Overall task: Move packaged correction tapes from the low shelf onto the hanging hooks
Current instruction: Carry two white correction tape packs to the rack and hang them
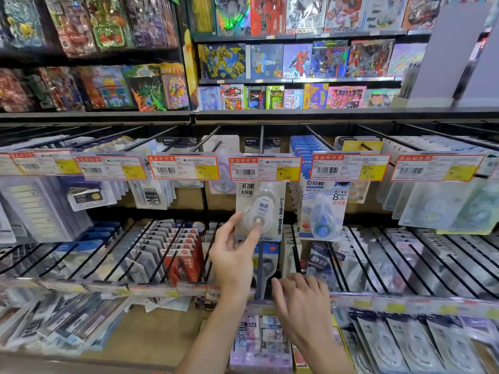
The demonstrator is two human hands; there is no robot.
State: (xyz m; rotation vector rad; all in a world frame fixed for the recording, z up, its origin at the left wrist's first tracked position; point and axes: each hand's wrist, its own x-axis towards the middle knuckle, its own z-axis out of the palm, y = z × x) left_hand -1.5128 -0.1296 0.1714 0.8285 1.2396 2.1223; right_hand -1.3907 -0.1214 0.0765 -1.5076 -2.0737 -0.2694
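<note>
Place: stationery and toy shop.
Evidence: red-and-yellow barcoded price labels [265, 169] on black wire hanging hooks [261, 139]; colourful boxed toys [294, 60] on shelves.

Hidden and blurred parts

Price tag [265, 169] is covering the correction tape package [260, 209] top; right hand [302, 303] fingertips are disappearing behind the lower rail; side tags are blurring.

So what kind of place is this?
Most likely a stationery and toy shop: red-and-yellow price tags on black wire display hooks, carded white correction tapes, and colourful boxed toys shelved above.
</note>
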